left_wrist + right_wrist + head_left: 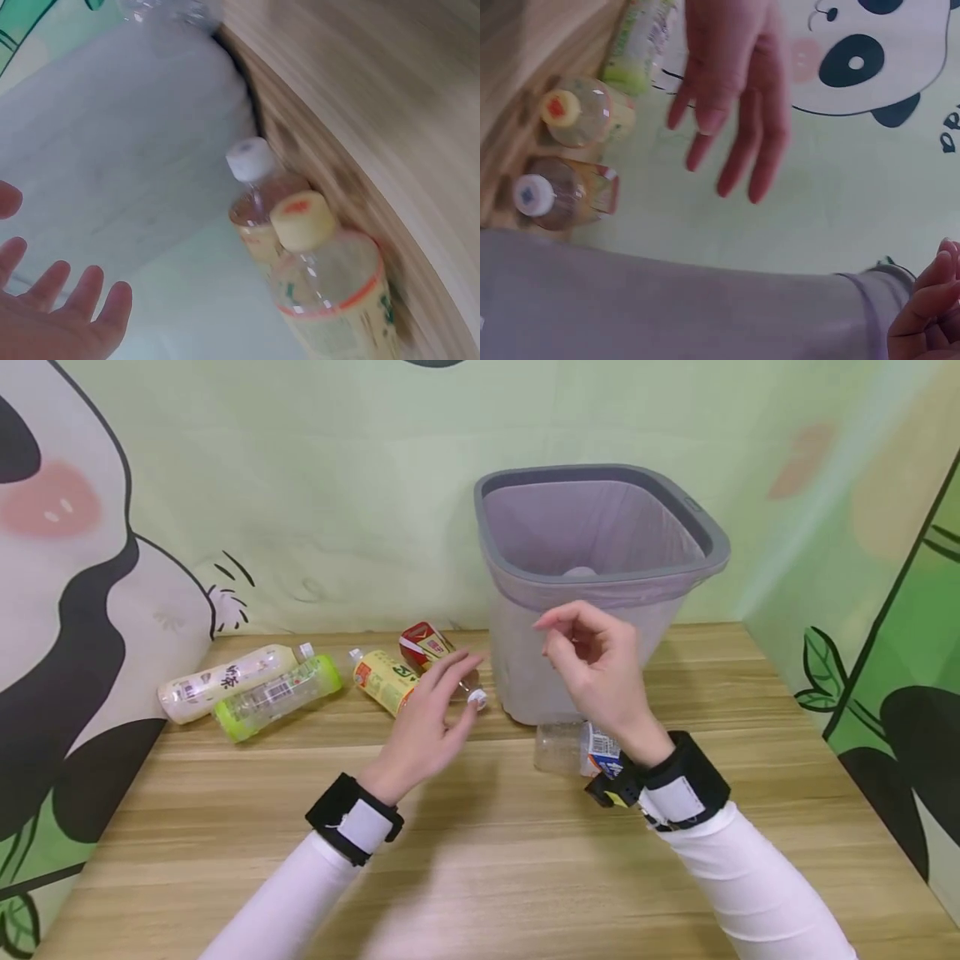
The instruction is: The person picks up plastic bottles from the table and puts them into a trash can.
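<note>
The white-capped bottle (476,694) lies just beside the bin (517,668), perhaps flat so it can't topple. The left hand (429,718) hovers near, fingers spread, empty; the right hand (602,675), loosely curled round nothing, hangs before the bin. A yellow-labelled bottle (384,681) and red carton (420,643) crowd in; a clear bottle (558,748) fronts the bin.

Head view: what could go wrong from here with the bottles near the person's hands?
The left hand partly covers the yellow-labelled bottle, which lies close beside the white-capped bottle; reaching for one might knock the other. The clear bottle in front of the bin is partly hidden by the right wristband, so a lowered arm could nudge it.
</note>
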Demonstrator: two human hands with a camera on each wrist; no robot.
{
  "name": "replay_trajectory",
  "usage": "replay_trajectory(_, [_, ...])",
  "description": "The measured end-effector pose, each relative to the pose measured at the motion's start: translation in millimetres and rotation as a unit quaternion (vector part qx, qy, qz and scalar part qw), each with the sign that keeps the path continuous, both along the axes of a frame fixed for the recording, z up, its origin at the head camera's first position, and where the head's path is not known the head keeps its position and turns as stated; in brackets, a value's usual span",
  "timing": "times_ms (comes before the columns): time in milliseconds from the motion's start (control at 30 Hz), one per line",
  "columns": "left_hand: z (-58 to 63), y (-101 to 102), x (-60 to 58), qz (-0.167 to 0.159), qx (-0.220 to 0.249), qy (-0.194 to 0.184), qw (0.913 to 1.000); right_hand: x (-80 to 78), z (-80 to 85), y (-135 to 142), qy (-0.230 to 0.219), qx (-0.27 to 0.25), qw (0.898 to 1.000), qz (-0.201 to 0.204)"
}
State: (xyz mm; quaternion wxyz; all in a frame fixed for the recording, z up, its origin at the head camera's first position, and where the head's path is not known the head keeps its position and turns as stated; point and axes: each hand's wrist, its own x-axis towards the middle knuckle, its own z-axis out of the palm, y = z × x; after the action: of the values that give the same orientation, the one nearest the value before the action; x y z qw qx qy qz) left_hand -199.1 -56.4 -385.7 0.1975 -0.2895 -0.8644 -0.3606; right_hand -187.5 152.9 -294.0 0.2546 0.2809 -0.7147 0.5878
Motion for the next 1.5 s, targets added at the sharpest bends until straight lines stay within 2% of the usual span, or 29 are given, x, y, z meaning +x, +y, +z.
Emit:
replay_trajectory(133, [-2.6,-13,0.8,0.015,-0.02,0.025,0.9994,2.4,-20.5,-6,-0.05,0.035,0.998,-0.001])
replay_trajectory(333, [-8.1,-32,0.4,0.046,-0.056,0.038,0.9966,1.9,-41.6,-16,-0.109,0.089,0.99,-0.006])
replay_trajectory(467, [-10.7,-43,-0.9,0.068,-0.082,0.037,0.9936,-0.5,-50.3,-22,-0.132,0.122,0.984,-0.008])
replay_trajectory(667, [-13.2,-61,-3.3,0.098,-0.121,0.034,0.9872,-1.4,-58.0,-32,-0.172,0.149,0.974,0.01])
replay_trajectory(833, [-16.0,-78,-6.3,0.124,-0.141,0.037,0.9815,-2.9,-63.3,-41,-0.186,0.158,0.97,0.011])
replay_trajectory(1067, [-16.6,-105,-13.8,0.168,-0.18,0.031,0.9687,-5.5,-64.9,-53,-0.191,0.164,0.968,0.017])
replay_trajectory(1500, [-18.1,-152,-25.9,0.209,-0.244,-0.033,0.9464,-15.4,-72.3,-74,-0.191,0.215,0.958,-0.002])
